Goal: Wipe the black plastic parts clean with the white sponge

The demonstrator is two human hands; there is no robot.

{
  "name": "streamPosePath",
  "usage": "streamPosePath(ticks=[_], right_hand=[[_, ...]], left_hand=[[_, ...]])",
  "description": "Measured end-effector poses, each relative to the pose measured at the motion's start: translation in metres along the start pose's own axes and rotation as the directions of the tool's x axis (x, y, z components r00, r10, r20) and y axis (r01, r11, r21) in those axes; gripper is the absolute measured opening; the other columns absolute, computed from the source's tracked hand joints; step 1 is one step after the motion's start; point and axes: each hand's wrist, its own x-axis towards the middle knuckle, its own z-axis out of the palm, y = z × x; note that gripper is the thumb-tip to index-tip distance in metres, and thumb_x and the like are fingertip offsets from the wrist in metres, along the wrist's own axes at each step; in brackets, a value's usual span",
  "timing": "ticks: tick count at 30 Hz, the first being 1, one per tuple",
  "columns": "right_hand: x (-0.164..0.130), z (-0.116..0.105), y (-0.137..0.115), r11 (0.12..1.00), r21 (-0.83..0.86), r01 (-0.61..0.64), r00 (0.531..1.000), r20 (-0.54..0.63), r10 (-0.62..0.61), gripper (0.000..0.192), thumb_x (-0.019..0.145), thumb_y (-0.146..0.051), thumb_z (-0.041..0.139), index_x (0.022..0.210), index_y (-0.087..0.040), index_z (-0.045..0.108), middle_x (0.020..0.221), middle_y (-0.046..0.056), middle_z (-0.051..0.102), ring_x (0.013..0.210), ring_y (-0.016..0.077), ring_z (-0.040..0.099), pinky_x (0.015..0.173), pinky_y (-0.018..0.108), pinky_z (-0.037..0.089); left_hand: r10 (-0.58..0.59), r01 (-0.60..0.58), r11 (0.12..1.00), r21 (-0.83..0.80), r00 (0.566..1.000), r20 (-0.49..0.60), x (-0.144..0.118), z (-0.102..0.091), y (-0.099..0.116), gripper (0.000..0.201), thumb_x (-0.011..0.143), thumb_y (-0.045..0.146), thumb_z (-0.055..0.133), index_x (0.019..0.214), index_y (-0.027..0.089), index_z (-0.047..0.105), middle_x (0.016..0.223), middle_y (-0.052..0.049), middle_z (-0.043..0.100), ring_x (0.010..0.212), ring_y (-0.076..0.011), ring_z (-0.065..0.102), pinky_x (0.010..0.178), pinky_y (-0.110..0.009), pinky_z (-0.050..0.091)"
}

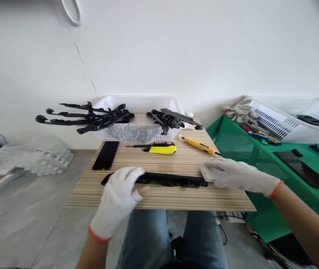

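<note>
A long black plastic trim strip (170, 180) lies across the striped wooden table near its front edge. My left hand (120, 192), in a white knit glove with a bare thumb tip, is over the strip's left part. Its fingers are curved, with a gap to the thumb and nothing seen between them. Beside the strip's right end, my gloved right hand (229, 173) is closed over a flat white pad (206, 174), whose left edge shows; the fingers hide the rest.
Behind, a white basket (139, 98) holds black plastic parts (98, 117) that jut past its rim. A phone (105, 155), a yellow cutter knife (162, 150) and a yellow pen-like tool (198, 145) with a cord lie between. At right stands a green-covered table (240, 145).
</note>
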Motion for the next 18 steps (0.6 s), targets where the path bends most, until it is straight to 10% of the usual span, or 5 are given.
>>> streamPosePath(ticks=[4, 9, 18], right_hand=[[-0.011, 0.013, 0.000, 0.990, 0.018, -0.137, 0.991, 0.017, 0.136, 0.062, 0.083, -0.054, 0.055, 0.138, -0.026, 0.058, 0.136, 0.010, 0.061, 0.122, 0.0349, 0.059, 0.096, 0.050, 0.050], [-0.026, 0.028, -0.012, 0.938, 0.297, -0.178, 0.956, -0.171, 0.236, 0.064, 0.081, -0.052, 0.061, 0.139, -0.028, 0.054, 0.137, 0.007, 0.059, 0.121, 0.0307, 0.059, 0.100, 0.046, 0.050], [0.022, 0.022, -0.169, 0.946, 0.184, 0.267, 0.951, -0.210, -0.228, 0.066, 0.086, -0.061, 0.061, 0.145, -0.032, 0.052, 0.132, 0.011, 0.060, 0.113, 0.0348, 0.057, 0.094, 0.051, 0.049]], left_hand=[[-0.196, 0.164, 0.948, 0.273, 0.976, 0.094, 0.006, 0.003, -0.037, 0.035, 0.089, 0.039, 0.062, 0.121, 0.027, 0.069, 0.129, -0.009, 0.068, 0.116, -0.0348, 0.061, 0.092, -0.048, 0.053], [-0.121, 0.092, 0.966, 0.243, 0.987, 0.108, 0.013, 0.018, -0.044, 0.033, 0.093, 0.034, 0.056, 0.123, 0.029, 0.070, 0.127, -0.005, 0.070, 0.112, -0.0302, 0.063, 0.093, -0.043, 0.052], [-0.198, 0.155, 0.957, 0.246, 0.967, 0.162, 0.029, 0.035, -0.004, 0.052, 0.085, 0.026, 0.063, 0.136, 0.018, 0.060, 0.126, -0.013, 0.070, 0.112, -0.0339, 0.063, 0.092, -0.045, 0.051]])
